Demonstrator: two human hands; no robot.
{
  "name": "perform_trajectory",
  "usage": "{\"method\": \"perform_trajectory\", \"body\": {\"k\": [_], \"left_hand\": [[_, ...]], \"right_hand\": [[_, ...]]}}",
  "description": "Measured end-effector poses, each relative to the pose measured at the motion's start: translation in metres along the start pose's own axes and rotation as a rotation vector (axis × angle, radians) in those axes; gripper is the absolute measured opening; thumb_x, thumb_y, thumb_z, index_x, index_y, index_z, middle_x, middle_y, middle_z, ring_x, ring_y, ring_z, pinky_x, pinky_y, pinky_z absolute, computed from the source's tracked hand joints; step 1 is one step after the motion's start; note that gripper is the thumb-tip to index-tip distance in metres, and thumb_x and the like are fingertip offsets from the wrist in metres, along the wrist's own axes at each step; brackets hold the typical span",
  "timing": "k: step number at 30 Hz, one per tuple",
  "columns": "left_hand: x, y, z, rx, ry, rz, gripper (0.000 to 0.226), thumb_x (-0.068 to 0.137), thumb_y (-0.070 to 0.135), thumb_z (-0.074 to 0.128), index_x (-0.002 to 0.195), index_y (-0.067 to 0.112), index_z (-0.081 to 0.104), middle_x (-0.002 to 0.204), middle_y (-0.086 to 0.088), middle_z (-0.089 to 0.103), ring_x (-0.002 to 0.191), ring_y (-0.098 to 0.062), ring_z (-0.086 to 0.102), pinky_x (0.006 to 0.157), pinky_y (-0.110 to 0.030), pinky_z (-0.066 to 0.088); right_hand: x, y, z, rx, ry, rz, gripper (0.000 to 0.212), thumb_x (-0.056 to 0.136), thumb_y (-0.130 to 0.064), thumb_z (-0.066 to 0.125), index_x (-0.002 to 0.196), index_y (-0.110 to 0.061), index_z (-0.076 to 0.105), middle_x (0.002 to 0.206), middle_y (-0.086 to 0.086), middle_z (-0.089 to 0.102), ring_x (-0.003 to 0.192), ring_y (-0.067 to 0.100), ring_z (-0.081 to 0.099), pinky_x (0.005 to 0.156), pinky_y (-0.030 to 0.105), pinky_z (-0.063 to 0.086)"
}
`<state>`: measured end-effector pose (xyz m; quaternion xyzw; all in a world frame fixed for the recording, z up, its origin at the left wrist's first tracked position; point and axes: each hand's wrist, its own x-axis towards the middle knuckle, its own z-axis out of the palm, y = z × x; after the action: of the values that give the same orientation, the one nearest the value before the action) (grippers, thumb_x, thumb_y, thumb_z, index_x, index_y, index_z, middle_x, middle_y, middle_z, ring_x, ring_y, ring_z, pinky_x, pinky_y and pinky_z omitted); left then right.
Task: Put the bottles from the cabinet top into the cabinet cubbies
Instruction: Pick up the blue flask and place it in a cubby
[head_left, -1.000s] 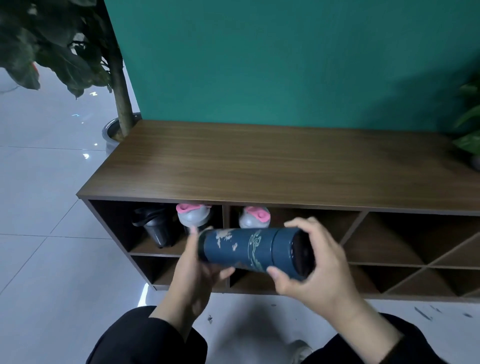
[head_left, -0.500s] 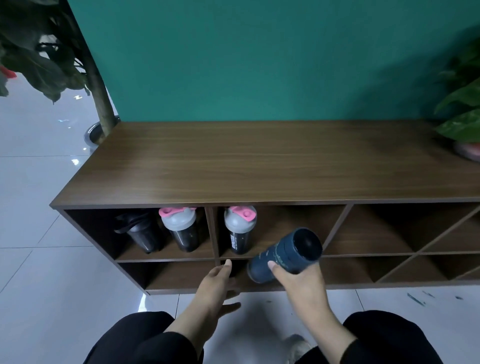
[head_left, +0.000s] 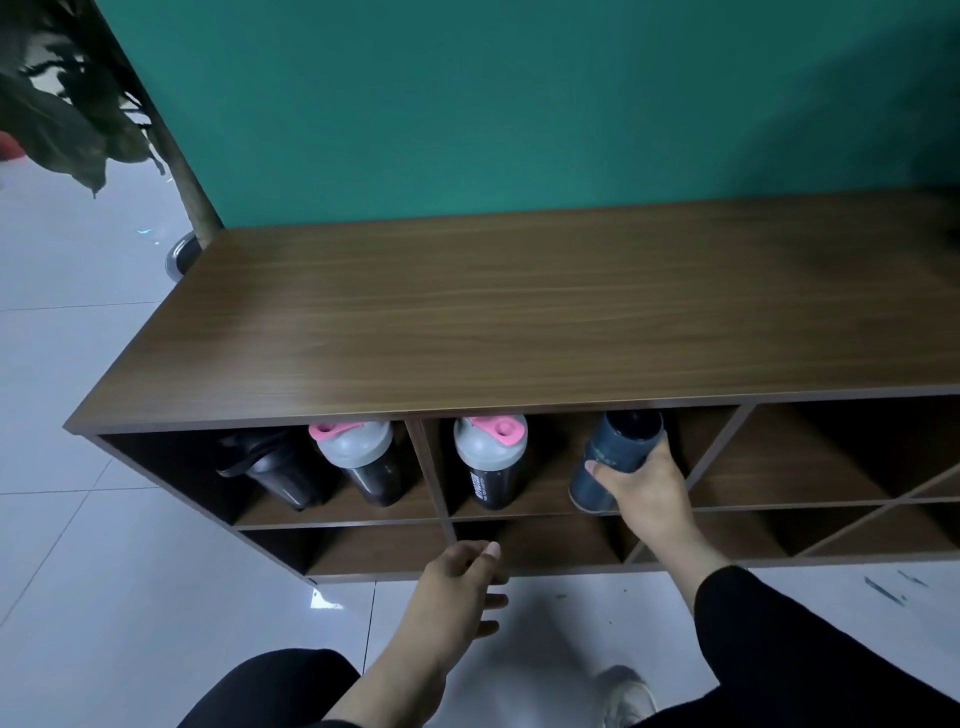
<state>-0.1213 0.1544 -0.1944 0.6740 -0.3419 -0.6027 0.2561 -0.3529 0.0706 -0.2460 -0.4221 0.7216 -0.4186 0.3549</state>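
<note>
The right hand (head_left: 641, 478) has carried the flask (head_left: 610, 462) from mid-air into the upper middle cubby (head_left: 550, 499), still gripping it upright beside a shaker (head_left: 491, 462). The left hand (head_left: 457, 592), now released, hangs empty below. The cabinet top (head_left: 493, 322) is bare; letting go probably finishes.

Four bottles are counted: one black shaker (head_left: 275, 467), two pink-lidded shakers (head_left: 358, 457) (head_left: 491, 457), one dark blue flask (head_left: 613, 457). Two hands (head_left: 452, 592) (head_left: 647, 488) and one cabinet (head_left: 519, 322) are seen.
</note>
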Motion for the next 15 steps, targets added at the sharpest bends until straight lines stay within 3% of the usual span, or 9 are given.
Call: {"method": "perform_trajectory", "body": {"k": [8,15], "left_hand": [[0.009,0.012,0.017,0.093,0.003,0.069,0.012,0.103,0.034,0.055,0.102,0.027,0.066,0.109,-0.004,0.075,0.094,-0.016,0.076,0.082,-0.036,0.062],[0.026,0.024,0.038,0.190,-0.012,0.157,0.025,0.103,0.027,0.056,0.123,0.019,0.067,0.100,0.003,0.074,0.100,-0.013,0.073,0.085,-0.037,0.061]], "right_hand": [[0.023,0.004,0.002,0.003,0.055,0.000,0.065,0.071,-0.031,0.087,0.124,-0.027,0.049,0.115,-0.005,0.066,0.105,0.018,0.063,0.092,0.035,0.052],[0.018,0.006,0.007,-0.051,0.008,-0.045,0.061,0.074,-0.036,0.085,0.119,-0.032,0.045,0.118,-0.007,0.065,0.107,0.015,0.062,0.094,0.033,0.051]]}}
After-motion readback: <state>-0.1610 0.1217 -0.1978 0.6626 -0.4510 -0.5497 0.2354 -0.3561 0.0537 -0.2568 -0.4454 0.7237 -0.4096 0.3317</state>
